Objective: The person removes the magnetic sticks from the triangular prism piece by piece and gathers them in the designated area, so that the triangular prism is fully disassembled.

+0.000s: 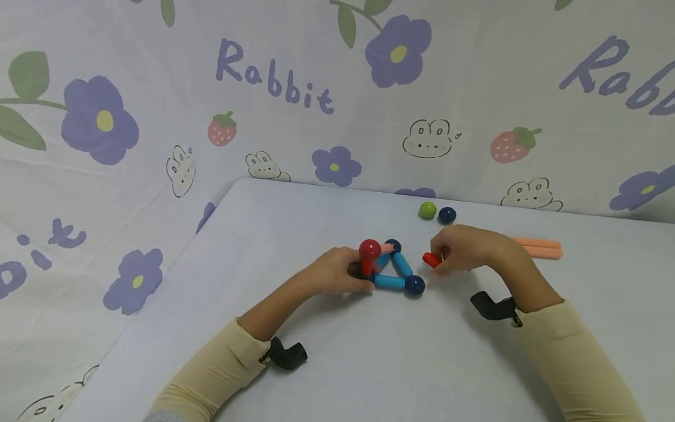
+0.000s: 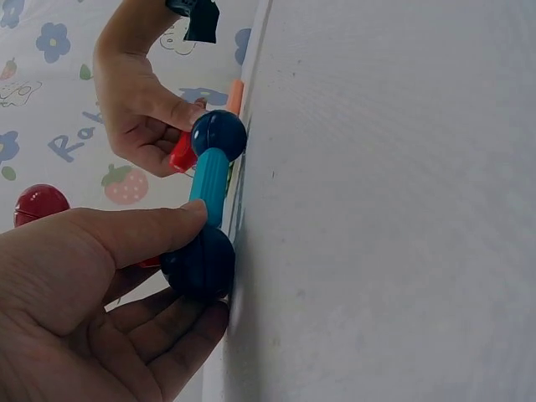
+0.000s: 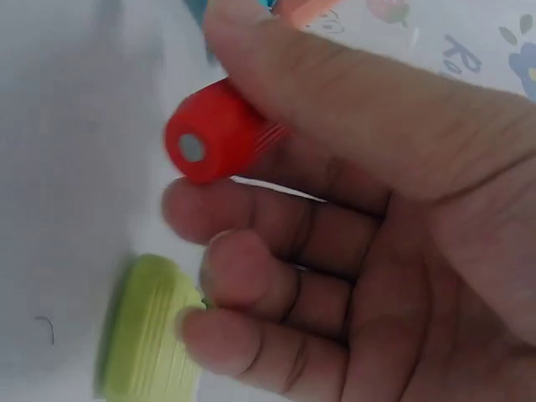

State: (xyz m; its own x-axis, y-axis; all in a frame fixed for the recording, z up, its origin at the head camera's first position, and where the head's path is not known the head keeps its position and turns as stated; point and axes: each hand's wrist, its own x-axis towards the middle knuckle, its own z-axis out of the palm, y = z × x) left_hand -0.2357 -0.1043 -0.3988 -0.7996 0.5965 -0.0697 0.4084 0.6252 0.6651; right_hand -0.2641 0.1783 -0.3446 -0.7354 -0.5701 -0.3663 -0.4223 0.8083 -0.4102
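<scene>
My left hand (image 1: 337,271) grips the near left corner of a magnetic rod-and-ball frame, thumb and fingers around a dark blue ball (image 2: 199,266). The frame's base is a triangle of light blue rods (image 1: 389,282) with dark blue balls (image 1: 415,285) at its corners. From the gripped corner a red rod (image 1: 367,268) stands up, topped by a red ball (image 1: 370,249). A peach rod (image 1: 387,248) reaches from near that ball toward the far corner. Right of the frame, my right hand (image 1: 466,249) pinches another red rod (image 3: 213,130), its silver magnet end showing.
Behind the frame, a green ball (image 1: 427,210) and a loose dark blue ball (image 1: 447,215) sit near the table's back edge. Peach rods (image 1: 538,248) lie beyond my right wrist. A ribbed green rod (image 3: 151,327) lies beneath my right fingers. A printed cloth (image 1: 295,135) hangs behind the white table.
</scene>
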